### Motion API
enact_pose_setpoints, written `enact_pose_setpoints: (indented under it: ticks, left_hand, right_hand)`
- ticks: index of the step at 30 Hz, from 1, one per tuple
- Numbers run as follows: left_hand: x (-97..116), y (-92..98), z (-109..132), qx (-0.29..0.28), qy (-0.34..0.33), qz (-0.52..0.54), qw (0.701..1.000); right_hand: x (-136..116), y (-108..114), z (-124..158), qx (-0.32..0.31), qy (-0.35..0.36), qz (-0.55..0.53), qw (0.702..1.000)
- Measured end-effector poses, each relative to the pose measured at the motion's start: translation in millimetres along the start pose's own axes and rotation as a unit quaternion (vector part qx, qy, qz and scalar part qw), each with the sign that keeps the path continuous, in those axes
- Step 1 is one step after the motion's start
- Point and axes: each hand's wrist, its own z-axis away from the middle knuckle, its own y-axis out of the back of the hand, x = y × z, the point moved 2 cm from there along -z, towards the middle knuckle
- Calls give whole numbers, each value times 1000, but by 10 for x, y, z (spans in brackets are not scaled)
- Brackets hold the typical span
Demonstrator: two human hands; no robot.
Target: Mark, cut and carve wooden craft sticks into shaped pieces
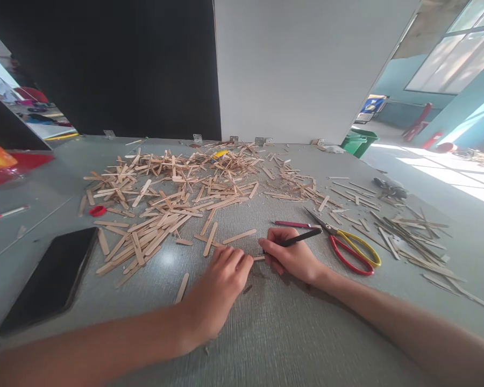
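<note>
**On the near tabletop, left hand and right hand meet at one wooden stick**

From the near left, the bare left forearm runs rightward, and its hand bends away toward the far side, palm down, knuckles raised, fingers curled over the stick's left end; whether they pinch it or only press it, I cannot tell. From the near right, the other forearm slants inward, its hand resting on its side, thumb and fingers gripping a black pen. The pen leans right, its tip just beside the stick, whose short visible part lies between the two hands.

To the left lies a dark phone; to the right, scissors with red and yellow handles. Farther off, a loose heap of sticks spreads before a black panel and a pale one.
</note>
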Motion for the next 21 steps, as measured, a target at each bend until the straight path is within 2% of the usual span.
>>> enact_pose_setpoints:
  ticks: [6, 11, 15, 21]
  left_hand:
    - [-46, -11, -21, 22, 8, -29, 999]
    - [139, -78, 95, 30, -8, -72, 997]
    - [305, -148, 199, 31, -68, -139, 987]
    - [333, -136, 209, 27, -93, -181, 979]
  right_hand:
    - [-4, -8, 19, -3, 4, 4, 1000]
    - [31, -22, 28, -27, -4, -27, 999]
    - [61, -39, 43, -35, -4, -30, 999]
    - [129, -64, 70, -42, 2, 44, 998]
